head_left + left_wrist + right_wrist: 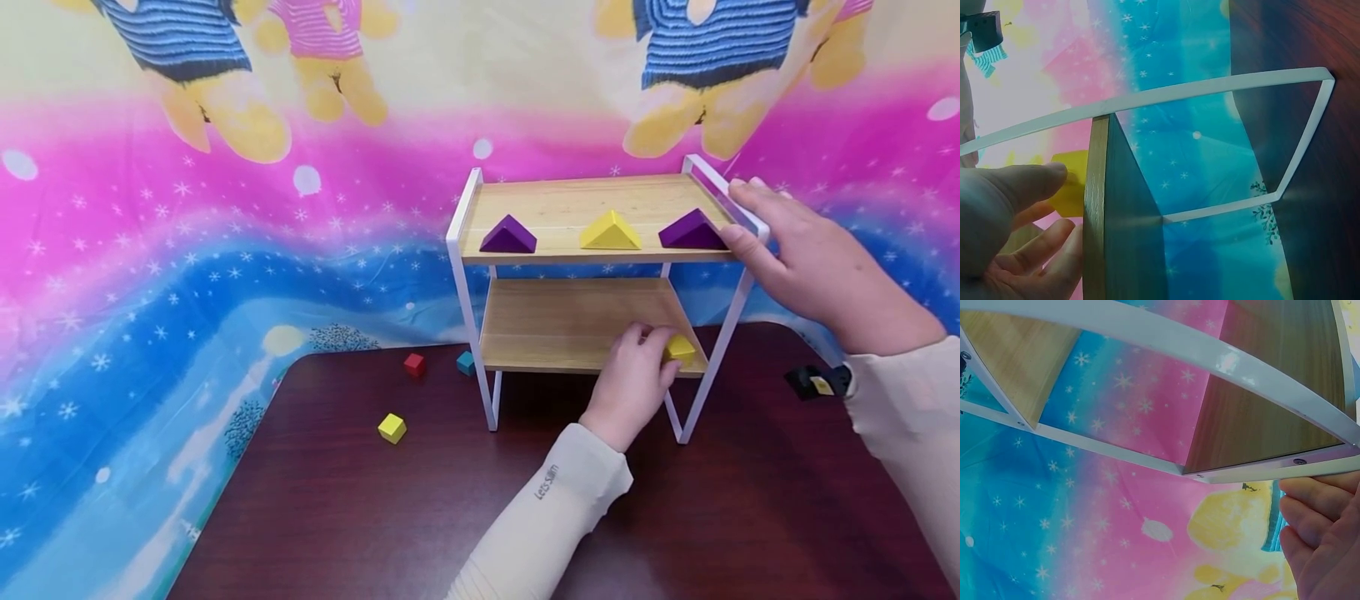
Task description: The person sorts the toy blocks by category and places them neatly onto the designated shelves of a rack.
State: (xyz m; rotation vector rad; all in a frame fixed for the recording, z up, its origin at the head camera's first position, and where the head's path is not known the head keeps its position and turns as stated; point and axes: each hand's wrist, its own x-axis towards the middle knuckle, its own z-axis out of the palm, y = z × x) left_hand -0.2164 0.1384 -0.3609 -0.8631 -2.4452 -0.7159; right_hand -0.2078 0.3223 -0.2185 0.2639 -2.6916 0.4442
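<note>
My left hand (630, 379) is at the right end of the lower shelf (577, 321) of a small two-tier rack. Its thumb and fingers pinch a yellow block (680, 350) at the shelf's front edge; the left wrist view shows the thumb over the block (1071, 184). My right hand (832, 267) rests with extended fingers against the white frame (731, 196) at the rack's upper right. Its thumb tip is right beside a purple triangular block (693, 231) on the top shelf (577, 200). A yellow triangular block (611, 232) and another purple triangular block (508, 236) stand farther left.
Left of the rack, a red cube (414, 364), a blue cube (466, 362) and a yellow cube (392, 428) lie on the dark table (337, 517). A printed cloth (360, 183) hangs behind. A black object (813, 382) is by the right sleeve.
</note>
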